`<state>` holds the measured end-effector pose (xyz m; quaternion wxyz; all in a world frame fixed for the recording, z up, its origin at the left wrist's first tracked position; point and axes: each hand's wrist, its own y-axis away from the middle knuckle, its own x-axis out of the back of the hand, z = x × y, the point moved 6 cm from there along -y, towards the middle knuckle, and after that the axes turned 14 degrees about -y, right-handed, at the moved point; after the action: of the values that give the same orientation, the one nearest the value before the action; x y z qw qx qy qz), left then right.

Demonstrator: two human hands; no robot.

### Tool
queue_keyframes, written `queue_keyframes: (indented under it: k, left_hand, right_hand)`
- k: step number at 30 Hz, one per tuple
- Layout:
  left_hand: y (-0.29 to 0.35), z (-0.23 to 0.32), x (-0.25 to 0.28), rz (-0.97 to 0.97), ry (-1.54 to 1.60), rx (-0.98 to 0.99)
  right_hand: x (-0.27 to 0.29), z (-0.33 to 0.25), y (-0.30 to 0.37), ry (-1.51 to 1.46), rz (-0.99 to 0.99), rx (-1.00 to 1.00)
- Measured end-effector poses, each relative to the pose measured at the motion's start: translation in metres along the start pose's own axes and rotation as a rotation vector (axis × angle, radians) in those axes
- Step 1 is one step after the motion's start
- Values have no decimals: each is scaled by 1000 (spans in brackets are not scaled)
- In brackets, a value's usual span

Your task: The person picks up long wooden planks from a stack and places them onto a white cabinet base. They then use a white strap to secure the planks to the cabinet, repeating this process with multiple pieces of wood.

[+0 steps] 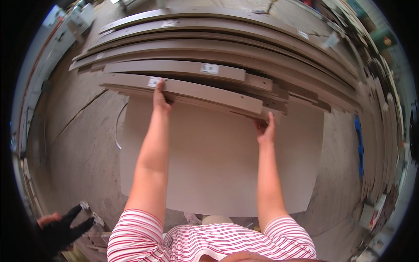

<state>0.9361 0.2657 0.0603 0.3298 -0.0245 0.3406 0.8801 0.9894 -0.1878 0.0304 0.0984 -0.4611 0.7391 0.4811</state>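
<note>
Both my arms reach forward to a short stack of brown-grey boards (209, 92) with a white label near its left end. My left hand (162, 99) grips the front edge near that label, thumb on top and fingers underneath. At the stack's right end my right hand (266, 128) clasps the edge the same way, its thumb up and its fingers mostly hidden below. Just behind lies another labelled short board (174, 67). Under the stack and my arms is a large pale flat sheet (218, 166).
Several longer boards (209, 46) lie in rows beyond the short ones. More long boards (382, 131) stand along the right side, near a blue strip (358, 144). At the lower left a person in dark trousers (70, 227) is close by on the concrete floor (83, 153).
</note>
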Motion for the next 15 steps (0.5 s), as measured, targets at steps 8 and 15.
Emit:
queue_keyframes:
  k: [8, 15]
  left_hand:
    - [65, -47, 56, -21, 56, 41]
    - [225, -58, 131, -7, 204, 24]
  right_hand:
    - [89, -7, 85, 48, -322, -225]
    - [115, -44, 168, 110, -314, -262]
